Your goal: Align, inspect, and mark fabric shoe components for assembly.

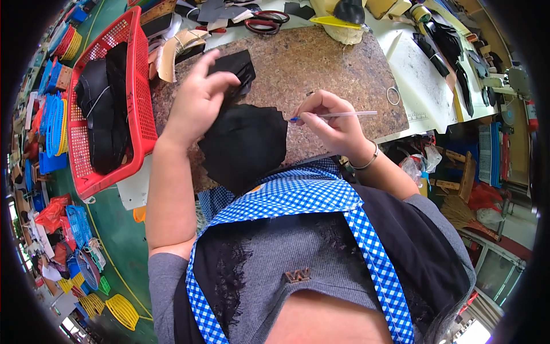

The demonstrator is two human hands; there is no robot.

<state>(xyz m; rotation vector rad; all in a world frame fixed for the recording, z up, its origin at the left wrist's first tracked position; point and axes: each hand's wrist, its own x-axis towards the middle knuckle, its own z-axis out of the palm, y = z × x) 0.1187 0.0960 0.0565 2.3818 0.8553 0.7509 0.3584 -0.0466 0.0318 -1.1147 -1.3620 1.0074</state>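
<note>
My right hand [333, 121] pinches a slim pen [350, 114] with a clear barrel and a blue tip. That tip points left, close to the right edge of a dark, uneven-edged black piece of material [246, 146] lying at the table's near edge. Above the upper left side of this piece is my left hand [197, 100], thumb and forefinger spread and holding nothing that I can see. Just beyond its fingers lie more black cut pieces [238, 60], partly covered by the hand.
A red plastic basket [140, 92] with bundled black pieces [102, 114] stands at left. Red-handled scissors [267, 22] lie beyond the mottled brown board [321, 63]. A metal ring [393, 96] lies at the board's right, beside white sheets [421, 86]. A yellow-rimmed container [341, 26] stands at the back.
</note>
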